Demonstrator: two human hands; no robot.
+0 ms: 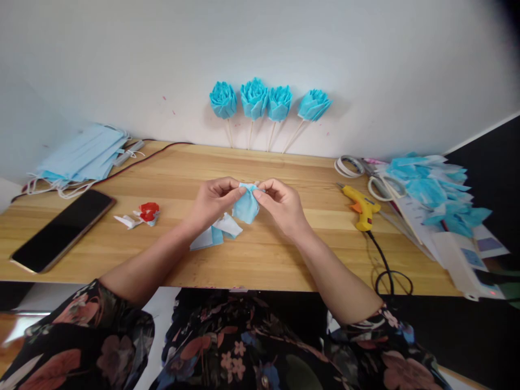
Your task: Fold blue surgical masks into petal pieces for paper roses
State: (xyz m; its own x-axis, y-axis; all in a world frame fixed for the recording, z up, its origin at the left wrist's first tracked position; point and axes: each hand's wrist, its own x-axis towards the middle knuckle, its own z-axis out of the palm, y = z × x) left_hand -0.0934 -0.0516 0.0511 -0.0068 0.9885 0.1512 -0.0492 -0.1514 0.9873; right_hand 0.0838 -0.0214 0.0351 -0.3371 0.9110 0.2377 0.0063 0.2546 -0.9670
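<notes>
Two hands meet above middle of light wooden table (284,260). Left hand (211,203) pinches left top edge of small folded blue fabric piece (246,206); right hand (282,205) pinches right top edge. Piece hangs between fingertips, long axis downward, equally near both, above blue-white scraps (215,233).

**Two hands pinching a blue fabric piece above the bench**

The left hand (213,203) and right hand (280,203) meet at a blue fabric piece (246,206), their fingers (238,189) gripping its top edge. Below the fingers lie white-and-blue scraps (217,233) on the bench (260,260). Beyond the fingers, four blue fabric roses (268,103) lean against the wall. Right of them rests a yellow glue gun (361,206); far left, a phone (63,230).
</notes>
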